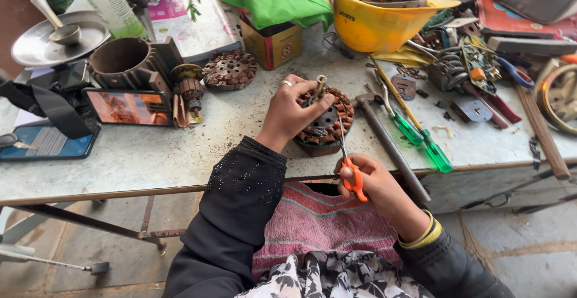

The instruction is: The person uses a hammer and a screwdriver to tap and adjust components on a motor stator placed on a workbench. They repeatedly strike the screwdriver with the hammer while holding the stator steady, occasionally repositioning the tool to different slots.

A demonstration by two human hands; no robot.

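Fingers of the left hand [291, 113] gripped the wound stator [324, 121] at the table's [150, 154] near edge, while the right hand [369, 184] closed on orange-handled scissors [351, 175], blades reaching into the copper coils. Windings looked mostly intact, so much cutting seemed left. A hammer [384, 136] and green screwdrivers [421, 139] lay just right; a yellow helmet [384, 15] sat far behind.

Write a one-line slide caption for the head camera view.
Left hand steadies a copper-wound motor coil on a cluttered workbench while the right hand works orange-handled scissors.
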